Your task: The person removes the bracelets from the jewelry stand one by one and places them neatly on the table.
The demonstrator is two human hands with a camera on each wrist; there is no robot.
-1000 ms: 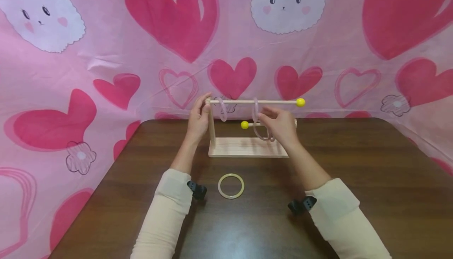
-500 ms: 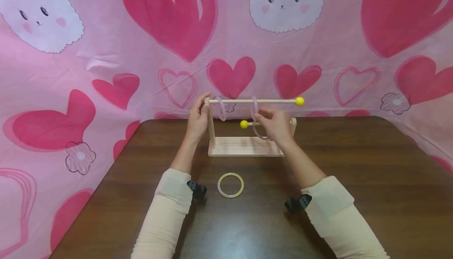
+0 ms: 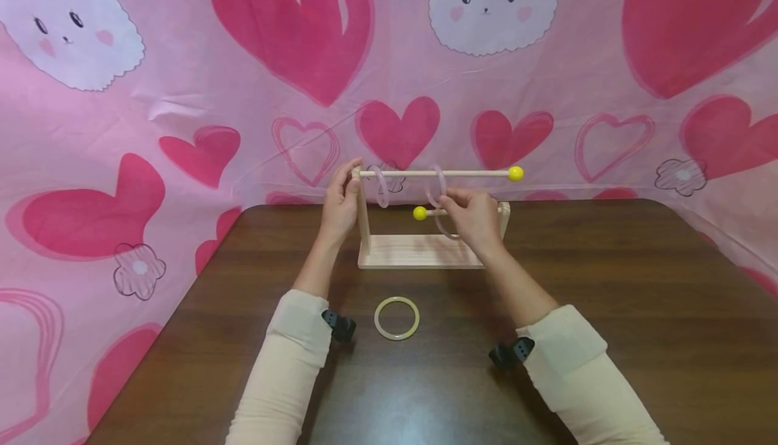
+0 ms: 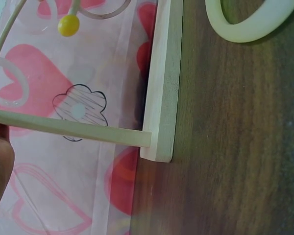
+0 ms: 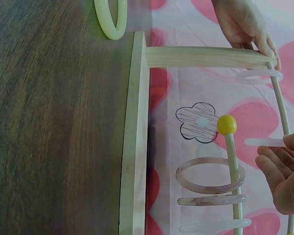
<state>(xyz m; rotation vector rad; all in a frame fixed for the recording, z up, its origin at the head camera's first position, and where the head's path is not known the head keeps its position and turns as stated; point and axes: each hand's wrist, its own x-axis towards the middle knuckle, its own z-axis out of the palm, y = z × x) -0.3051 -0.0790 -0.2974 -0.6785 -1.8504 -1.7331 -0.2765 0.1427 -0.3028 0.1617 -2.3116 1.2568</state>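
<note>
The left hand (image 3: 340, 208) grips the pale wooden stand (image 3: 419, 254) at its upper left corner; the right hand (image 3: 482, 221) pinches a translucent pink plastic-looking ring (image 5: 258, 142) around the upper wooden rod (image 3: 477, 173). A slack left grip could let the stand tip under a tug.

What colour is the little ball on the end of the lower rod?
Bright yellow; the ball shows best in the right wrist view.
</note>
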